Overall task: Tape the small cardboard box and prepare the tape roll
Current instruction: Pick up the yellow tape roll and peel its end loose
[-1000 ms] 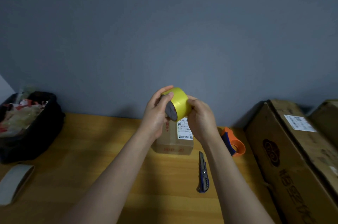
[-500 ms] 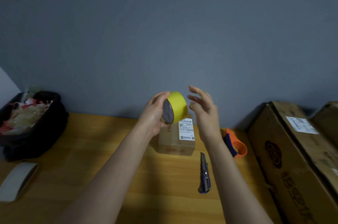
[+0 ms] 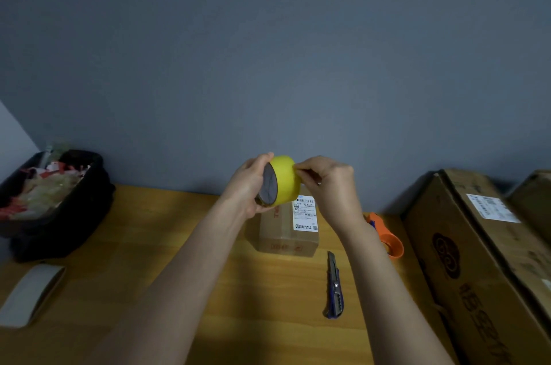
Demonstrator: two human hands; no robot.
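A yellow tape roll [image 3: 284, 178] is held up in the air above the small cardboard box [image 3: 286, 232], which sits on the wooden table with a white shipping label on top. My left hand [image 3: 249, 185] grips the roll from its left side, thumb on top. My right hand [image 3: 326, 182] is at the roll's right edge, its thumb and forefinger pinched against the tape's outer surface. Whether a free tape end is between those fingers is too small to tell.
A blue utility knife [image 3: 334, 285] lies right of the box. An orange tape dispenser [image 3: 386, 236] sits behind it, against a large cardboard carton [image 3: 477, 260]. A black bin of scraps [image 3: 53, 200] and a grey tape roll [image 3: 29, 294] are at the left.
My right hand, which had let go and opened half a second ago, has come back to the roll and pinches at its outer layer. The left hand keeps holding the roll.
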